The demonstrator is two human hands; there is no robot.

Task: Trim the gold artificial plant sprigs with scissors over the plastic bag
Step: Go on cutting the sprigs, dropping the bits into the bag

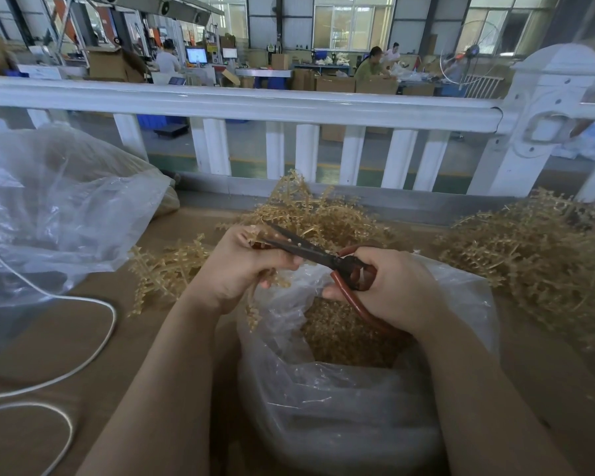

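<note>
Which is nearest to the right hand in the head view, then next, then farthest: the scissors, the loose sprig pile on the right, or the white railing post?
From the right hand:
1. Scissors, gripped in it.
2. Sprig pile, on the table to its right.
3. Railing post, behind the table, far right.

Glossy clear plastic bag

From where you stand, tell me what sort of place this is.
Probably a factory workshop: cardboard cartons stacked around distant workbenches, heaps of gold sprigs awaiting trimming, and big industrial windows.
</note>
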